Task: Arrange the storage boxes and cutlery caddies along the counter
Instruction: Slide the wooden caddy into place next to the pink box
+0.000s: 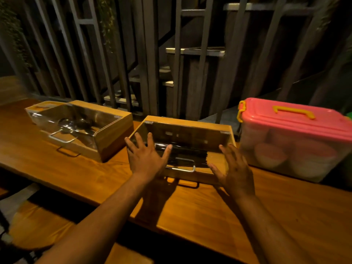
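On counter (200,210), mid wooden cutlery caddy (182,147) is being flanked by left hand (147,159) & right hand (235,172), both spread, gripping nothing; other wooden caddy (80,126) & pink-lidded storage box (297,141) already lined up, spacing probably unfinished.

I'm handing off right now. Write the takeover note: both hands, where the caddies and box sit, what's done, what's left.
Left hand: open, fingers spread over the middle wooden caddy with a clear lid; contact unclear.
Right hand: open, at the caddy's right front corner, holding nothing.
Second wooden caddy holding metal utensils: to the left, angled on the wooden counter.
Clear plastic storage box with a pink lid: to the right.
Done: all three stand along the counter.
Left: probably squaring both caddies.
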{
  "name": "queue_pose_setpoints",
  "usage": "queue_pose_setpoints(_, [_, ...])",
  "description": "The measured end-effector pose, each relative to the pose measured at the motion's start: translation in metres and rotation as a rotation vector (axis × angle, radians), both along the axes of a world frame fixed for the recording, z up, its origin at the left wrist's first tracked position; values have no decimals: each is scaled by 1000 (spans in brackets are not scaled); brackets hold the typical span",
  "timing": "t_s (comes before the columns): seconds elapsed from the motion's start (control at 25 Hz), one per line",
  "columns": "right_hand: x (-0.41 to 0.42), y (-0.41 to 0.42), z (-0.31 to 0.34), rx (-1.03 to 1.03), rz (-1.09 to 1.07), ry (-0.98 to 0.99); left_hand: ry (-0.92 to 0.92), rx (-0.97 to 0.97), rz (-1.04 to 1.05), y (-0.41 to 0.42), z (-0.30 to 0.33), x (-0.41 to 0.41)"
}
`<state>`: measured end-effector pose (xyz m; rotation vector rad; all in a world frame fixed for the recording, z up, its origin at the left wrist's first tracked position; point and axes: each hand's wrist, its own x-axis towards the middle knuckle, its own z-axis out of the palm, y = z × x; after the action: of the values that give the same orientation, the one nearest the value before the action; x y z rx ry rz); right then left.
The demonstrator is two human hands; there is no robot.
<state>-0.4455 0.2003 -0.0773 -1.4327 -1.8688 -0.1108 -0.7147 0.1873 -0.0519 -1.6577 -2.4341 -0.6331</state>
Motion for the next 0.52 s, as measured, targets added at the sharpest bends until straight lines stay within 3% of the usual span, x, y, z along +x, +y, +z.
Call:
queue_pose_setpoints(0.24, [-9,8,3,-56,-20,18,-58,-22,-66,25,-1,-11])
queue_pose_setpoints(0.36, [-9,19,11,-114,-75,7,-15,-101,-121,45,8,-13])
queue_pose_setpoints(0.52, [-1,32,18,-160,-112,-30,7,-59,-137,51,4,17])
